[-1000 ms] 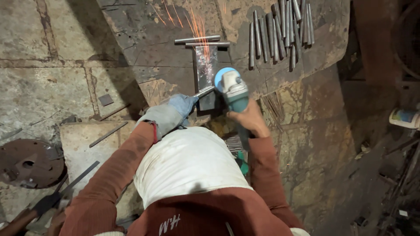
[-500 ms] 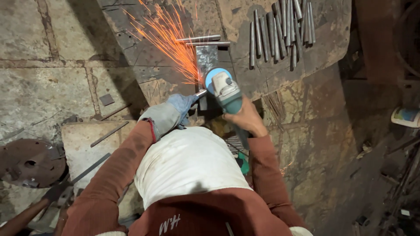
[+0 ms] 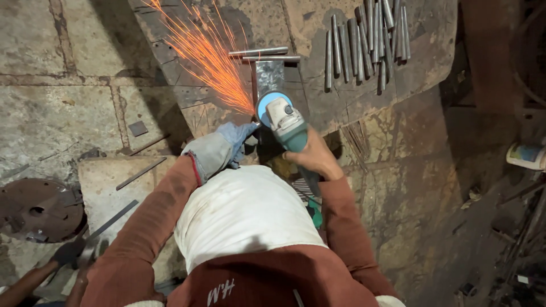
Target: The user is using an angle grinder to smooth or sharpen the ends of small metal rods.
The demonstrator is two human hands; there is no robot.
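My right hand (image 3: 316, 157) grips the body of a green and white angle grinder (image 3: 286, 123). Its blue disc guard sits against the near end of a flat steel plate (image 3: 269, 77) lying on the dark metal work surface (image 3: 341, 102). Orange sparks (image 3: 207, 54) fan up and to the left from the disc. My left hand (image 3: 219, 149), in a grey and blue work glove, holds the grinder's side handle just left of the disc. Two short steel rods (image 3: 264, 54) lie across the plate's far end.
A bundle of several steel rods (image 3: 367, 40) lies at the back right. A rusty round disc (image 3: 34, 209) rests on the stone floor at the left, with flat metal strips (image 3: 140, 173) near it. Another person's hand (image 3: 63, 254) with a tool shows at the bottom left. A can (image 3: 526, 156) stands at the right.
The spark stream has grown from a few faint sparks to a wide orange fan spraying up-left. The grinder and both hands have stayed at the plate's near end.
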